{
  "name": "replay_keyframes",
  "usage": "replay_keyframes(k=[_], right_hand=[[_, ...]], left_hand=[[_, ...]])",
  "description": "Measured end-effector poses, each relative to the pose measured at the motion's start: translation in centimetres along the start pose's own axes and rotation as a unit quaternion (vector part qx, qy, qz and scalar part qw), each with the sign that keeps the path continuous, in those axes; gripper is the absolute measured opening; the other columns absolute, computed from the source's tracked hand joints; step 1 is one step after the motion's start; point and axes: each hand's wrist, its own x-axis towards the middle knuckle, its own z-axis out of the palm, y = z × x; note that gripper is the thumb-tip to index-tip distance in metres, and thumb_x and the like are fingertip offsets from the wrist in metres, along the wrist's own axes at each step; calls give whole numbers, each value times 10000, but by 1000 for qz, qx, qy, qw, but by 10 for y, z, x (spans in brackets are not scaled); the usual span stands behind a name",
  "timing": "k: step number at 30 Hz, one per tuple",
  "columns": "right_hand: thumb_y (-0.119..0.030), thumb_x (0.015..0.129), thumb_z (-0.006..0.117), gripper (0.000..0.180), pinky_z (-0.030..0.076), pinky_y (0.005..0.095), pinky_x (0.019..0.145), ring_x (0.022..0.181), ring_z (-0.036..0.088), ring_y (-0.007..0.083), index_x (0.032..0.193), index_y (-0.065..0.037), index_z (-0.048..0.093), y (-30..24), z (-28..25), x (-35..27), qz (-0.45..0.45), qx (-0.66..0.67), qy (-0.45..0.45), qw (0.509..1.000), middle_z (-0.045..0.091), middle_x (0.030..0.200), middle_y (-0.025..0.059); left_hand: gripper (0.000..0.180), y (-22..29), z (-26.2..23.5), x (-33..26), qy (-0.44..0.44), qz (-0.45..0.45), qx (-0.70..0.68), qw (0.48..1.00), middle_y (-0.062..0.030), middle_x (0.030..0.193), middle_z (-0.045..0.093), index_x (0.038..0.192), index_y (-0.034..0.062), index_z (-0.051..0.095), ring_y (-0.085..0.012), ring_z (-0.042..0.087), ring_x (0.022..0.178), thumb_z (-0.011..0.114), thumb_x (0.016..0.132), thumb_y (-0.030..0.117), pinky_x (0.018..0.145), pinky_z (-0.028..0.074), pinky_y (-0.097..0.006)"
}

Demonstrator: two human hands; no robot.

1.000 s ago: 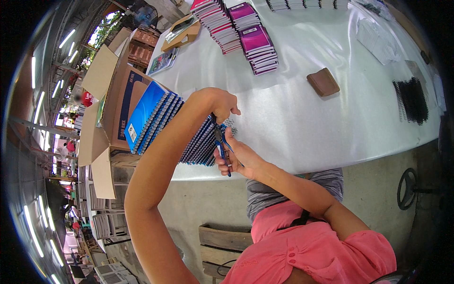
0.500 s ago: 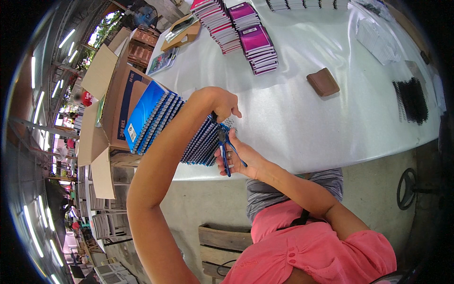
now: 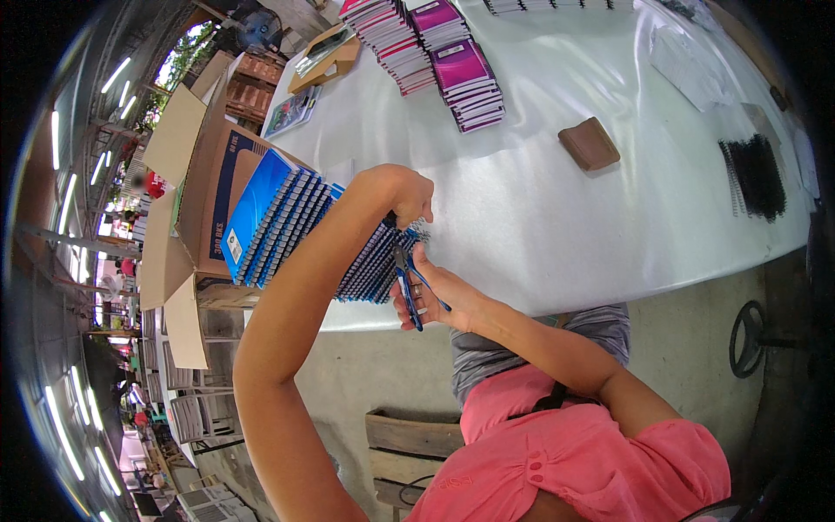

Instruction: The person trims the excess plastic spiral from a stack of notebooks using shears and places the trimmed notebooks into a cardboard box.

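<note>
My right hand (image 3: 432,294) is closed round blue-handled pliers (image 3: 407,283). Their jaws point up at the near end of a row of blue spiral notebooks (image 3: 370,271). Over that same end bends my left hand (image 3: 407,193), its fingers curled down beside the wire coils; what they grip is hidden. Farther left, more blue spiral notebooks (image 3: 265,209) lean in a stack with their bindings turned toward me. My left forearm crosses in front of the row and covers part of it.
An open cardboard box (image 3: 228,178) stands left of the notebooks. Across the white table (image 3: 513,235) are purple notebooks (image 3: 465,74), red-edged notebooks (image 3: 391,43), a brown block-like object (image 3: 589,144) and black binding coils (image 3: 755,178). A wooden chair (image 3: 413,448) is below.
The pliers have shifted slightly down and left, their jaws a little farther from my left hand. My left hand stays bent over the notebooks. The whole view has moved slightly.
</note>
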Motion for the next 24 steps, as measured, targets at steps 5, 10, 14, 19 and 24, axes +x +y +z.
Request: replay_keyframes(k=[5, 10, 14, 19, 24], right_hand=[[-788, 818, 279, 786, 521, 406, 741, 735, 579, 216, 931, -63, 559, 1, -6, 3, 8, -2, -30, 1000, 580, 792, 71], [-787, 820, 283, 772, 507, 387, 704, 723, 569, 206, 911, -68, 548, 1, -5, 5, 6, 0, -26, 1000, 571, 782, 65], [-793, 811, 293, 769, 490, 366, 674, 702, 554, 202, 899, -70, 537, 1, -2, 0, -4, 1, -27, 1000, 564, 772, 62], [-788, 808, 328, 744, 439, 328, 611, 615, 476, 173, 866, -72, 520, 1, -1, 3, 0, 23, -20, 1000, 493, 712, 34], [-783, 806, 350, 727, 380, 310, 568, 565, 390, 152, 811, -73, 505, -2, -12, 6, 33, 56, -30, 997, 413, 675, 13]], left_hand=[[646, 3, -2, -1, -1, -2, 5, 1000, -171, 1164, 646, 1190, 103, 652, -312, 646, 992, 672, 567, -69, 791, 514, -386], [634, 2, -1, 0, -1, 0, 3, 1000, -162, 1174, 644, 1190, 99, 651, -309, 645, 996, 661, 580, -70, 796, 513, -392], [632, -5, 3, 4, 4, 6, 5, 1000, -151, 1179, 645, 1194, 103, 649, -301, 643, 1003, 660, 587, -74, 797, 513, -394], [612, -7, 6, 6, 3, 7, -10, 1000, -136, 1180, 648, 1177, 101, 659, -293, 643, 1005, 660, 592, -77, 796, 515, -388], [565, 9, 0, -4, 4, 14, 23, 1000, -119, 1157, 662, 1123, 65, 682, -280, 651, 989, 647, 580, -85, 778, 519, -379]])
